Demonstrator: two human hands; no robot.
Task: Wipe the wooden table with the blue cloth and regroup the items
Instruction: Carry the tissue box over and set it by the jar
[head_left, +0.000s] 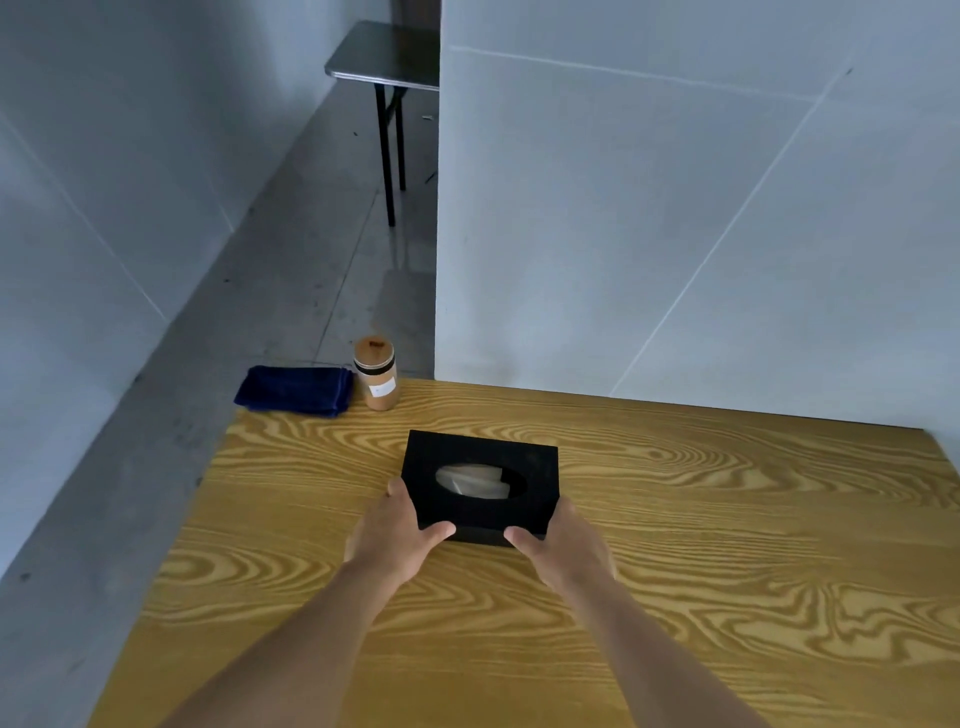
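Note:
A black tissue box (483, 457) with a white tissue in its oval opening rests on the wooden table (727, 545), near the middle. My left hand (400, 535) grips its near left corner, thumb on top. My right hand (561, 545) grips its near right corner. A folded blue cloth (293, 389) lies at the table's far left corner. Right beside the cloth stands a brown cylindrical jar (376, 374) with a wooden lid and a white label.
A grey partition wall (675, 234) rises right behind the table's far edge. The table's left edge drops to a grey concrete floor (208, 415). A small dark table (387, 57) with black legs stands far back.

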